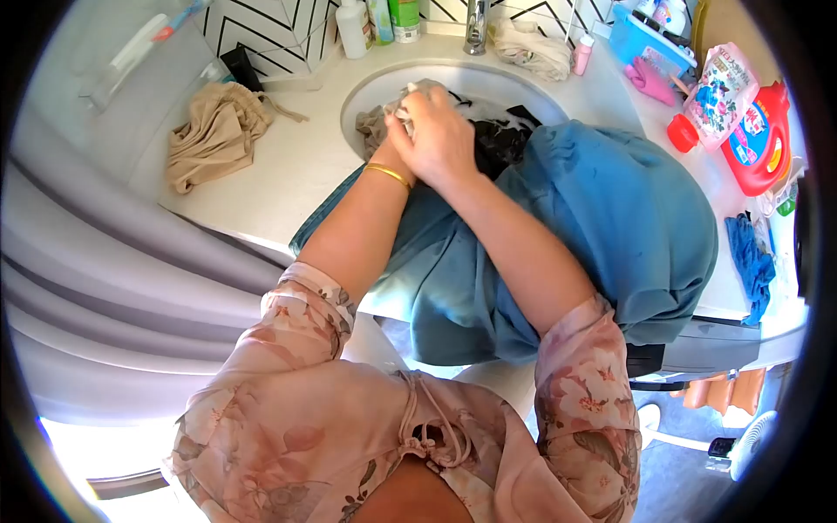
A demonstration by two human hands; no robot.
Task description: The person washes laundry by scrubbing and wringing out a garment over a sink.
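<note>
My right hand (436, 138) is over the left part of the sink (356, 98), its fingers bent against my left hand (394, 150), which is mostly hidden behind it. Something whitish shows between the fingers, too small to name. Beige-grey cloth (371, 129) lies in the basin beside my left hand. Black wet cloth (501, 145) sits in sudsy water to the right of my hands. A large teal cloth (610, 218) drapes over the sink's front edge and the counter, passing under both forearms.
Beige cloth (218, 135) rests on the counter at left, and pale cloth (534, 50) lies right of the faucet (476, 26). Bottles (353, 28) stand behind the sink. At right are a blue basket (649, 44), a red detergent bottle (760, 144) and a blue cloth (751, 266).
</note>
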